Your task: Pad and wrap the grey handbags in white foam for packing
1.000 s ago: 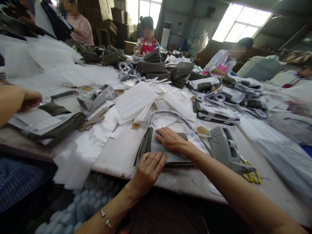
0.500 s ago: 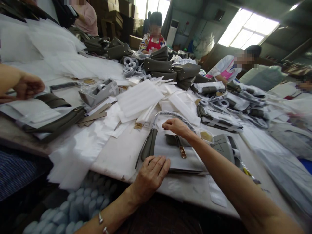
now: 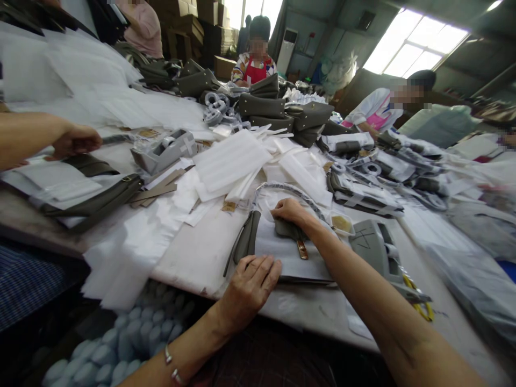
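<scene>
A dark olive handbag [image 3: 249, 239] lies on the table before me, a pale sheet [image 3: 268, 239] over its body. Its plastic-wrapped handle [image 3: 282, 186] arches away from me. My left hand [image 3: 256, 282] grips the bag's near left edge, fingers bent over the sheet, thumb hidden. Over the upper part of the bag, my right hand [image 3: 293, 212] has its fingers pinched together at the dark flap [image 3: 287, 230]; what lies between the fingertips is hidden. A strap with a gold-coloured metal piece [image 3: 302, 249] hangs below that flap.
Right of the bag are a small dish [image 3: 342, 224], a grey tape dispenser [image 3: 373, 247] and yellow-handled scissors [image 3: 427, 312]. White foam sheets [image 3: 231, 161] are heaped beyond. At left, a co-worker's hand [image 3: 76, 141] is over another bag [image 3: 97, 201]. Other people work across the table.
My right hand has moved slightly right and down onto the dark flap. My left hand keeps its place. The co-worker's hand at left has moved right.
</scene>
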Motion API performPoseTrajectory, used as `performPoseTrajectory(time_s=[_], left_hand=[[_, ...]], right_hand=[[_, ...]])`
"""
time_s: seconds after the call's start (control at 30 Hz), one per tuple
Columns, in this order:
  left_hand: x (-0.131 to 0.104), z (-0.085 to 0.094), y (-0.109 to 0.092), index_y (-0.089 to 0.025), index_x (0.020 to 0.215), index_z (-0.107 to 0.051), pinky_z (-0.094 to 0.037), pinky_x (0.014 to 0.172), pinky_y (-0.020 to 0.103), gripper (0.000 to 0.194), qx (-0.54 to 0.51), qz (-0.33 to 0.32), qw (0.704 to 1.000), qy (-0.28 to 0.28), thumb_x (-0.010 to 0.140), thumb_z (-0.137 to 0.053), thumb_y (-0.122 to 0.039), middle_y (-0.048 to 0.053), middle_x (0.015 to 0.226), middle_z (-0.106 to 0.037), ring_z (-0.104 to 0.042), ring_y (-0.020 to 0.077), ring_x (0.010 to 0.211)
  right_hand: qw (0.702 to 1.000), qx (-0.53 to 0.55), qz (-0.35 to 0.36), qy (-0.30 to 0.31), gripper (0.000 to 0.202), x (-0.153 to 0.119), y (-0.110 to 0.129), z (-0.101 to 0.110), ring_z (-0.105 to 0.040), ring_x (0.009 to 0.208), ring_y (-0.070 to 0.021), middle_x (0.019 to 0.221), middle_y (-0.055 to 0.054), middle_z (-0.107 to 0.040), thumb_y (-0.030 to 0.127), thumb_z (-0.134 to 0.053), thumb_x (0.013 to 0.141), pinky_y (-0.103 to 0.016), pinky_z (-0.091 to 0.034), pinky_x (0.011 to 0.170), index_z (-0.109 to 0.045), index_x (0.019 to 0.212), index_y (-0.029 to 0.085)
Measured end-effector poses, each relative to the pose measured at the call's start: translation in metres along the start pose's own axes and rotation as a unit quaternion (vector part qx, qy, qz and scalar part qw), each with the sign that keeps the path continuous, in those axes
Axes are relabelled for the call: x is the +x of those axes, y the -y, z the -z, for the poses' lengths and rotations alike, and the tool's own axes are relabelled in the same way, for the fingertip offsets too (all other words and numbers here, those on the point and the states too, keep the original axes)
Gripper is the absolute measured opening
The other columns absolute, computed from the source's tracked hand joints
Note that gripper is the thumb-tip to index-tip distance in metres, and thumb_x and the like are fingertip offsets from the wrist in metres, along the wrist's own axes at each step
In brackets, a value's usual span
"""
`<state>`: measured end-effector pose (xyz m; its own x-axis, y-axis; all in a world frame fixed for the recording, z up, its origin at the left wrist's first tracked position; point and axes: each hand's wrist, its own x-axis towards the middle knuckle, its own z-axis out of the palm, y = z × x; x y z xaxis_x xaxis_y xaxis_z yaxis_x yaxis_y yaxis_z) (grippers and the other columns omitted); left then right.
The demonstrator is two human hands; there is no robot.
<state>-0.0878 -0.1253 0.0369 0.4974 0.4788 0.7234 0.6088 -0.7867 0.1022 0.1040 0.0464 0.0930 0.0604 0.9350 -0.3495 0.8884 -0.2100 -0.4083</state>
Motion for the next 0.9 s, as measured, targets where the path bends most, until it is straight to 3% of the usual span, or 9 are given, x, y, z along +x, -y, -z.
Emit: performPoseTrajectory(time_s=[0.17,0.33,0.43,0.67,0.9], left_hand=[[0.007,0.000,-0.005,-0.013,0.127,-0.060,-0.047,0.091,0.038,0.033,0.012,0.015,1.000,0.005,0.101,-0.040,-0.013,0.011,0.116,-0.068,-0.062,0.0214,0.104],[0.009,-0.004,-0.008,-0.014,0.126,-0.059,-0.050,0.086,0.038,0.033,0.022,0.016,1.000,0.002,0.100,-0.038,-0.012,0.011,0.107,-0.067,-0.062,0.0208,0.096],[0.007,-0.006,-0.008,-0.015,0.126,-0.058,-0.051,0.087,0.038,0.032,0.021,0.015,1.000,0.002,0.099,-0.040,-0.013,0.011,0.105,-0.065,-0.062,0.0206,0.095],[0.006,-0.007,-0.008,-0.014,0.128,-0.056,-0.051,0.087,0.037,0.033,0.017,0.012,1.000,0.020,0.100,-0.039,-0.013,0.011,0.105,-0.064,-0.062,0.0210,0.097],[0.006,-0.005,-0.006,-0.011,0.132,-0.052,-0.052,0.087,0.038,0.035,0.012,-0.005,1.000,0.022,0.099,-0.041,-0.012,0.012,0.107,-0.064,-0.062,0.0217,0.098]], right_hand=[[0.992,0.128,0.001,-0.013,0.014,0.000,-0.005,-0.002,-0.055,0.052,-0.0116,0.056,0.001,-0.062,0.027,-0.071,0.071,-0.021,-0.041,0.050,-0.062,0.069,0.017],[0.964,0.264,0.036,-0.024,0.023,-0.013,-0.004,0.001,-0.062,0.059,-0.0136,0.069,0.000,-0.068,0.022,-0.070,0.067,-0.023,-0.049,0.056,-0.064,0.089,0.017],[0.947,0.310,0.069,-0.048,0.023,-0.023,-0.002,-0.001,-0.061,0.061,-0.0130,0.071,-0.001,-0.068,0.026,-0.070,0.065,-0.024,-0.049,0.059,-0.066,0.086,0.017],[0.921,0.342,0.130,-0.133,0.022,-0.031,0.019,-0.026,-0.057,0.064,-0.0126,0.072,-0.001,-0.068,0.034,-0.067,0.070,-0.026,-0.047,0.065,-0.069,0.081,0.016],[0.935,0.282,0.183,-0.116,0.015,-0.067,0.021,-0.028,-0.058,0.067,-0.0139,0.072,0.001,-0.068,0.031,-0.066,0.074,-0.026,-0.044,0.066,-0.070,0.078,0.017]])
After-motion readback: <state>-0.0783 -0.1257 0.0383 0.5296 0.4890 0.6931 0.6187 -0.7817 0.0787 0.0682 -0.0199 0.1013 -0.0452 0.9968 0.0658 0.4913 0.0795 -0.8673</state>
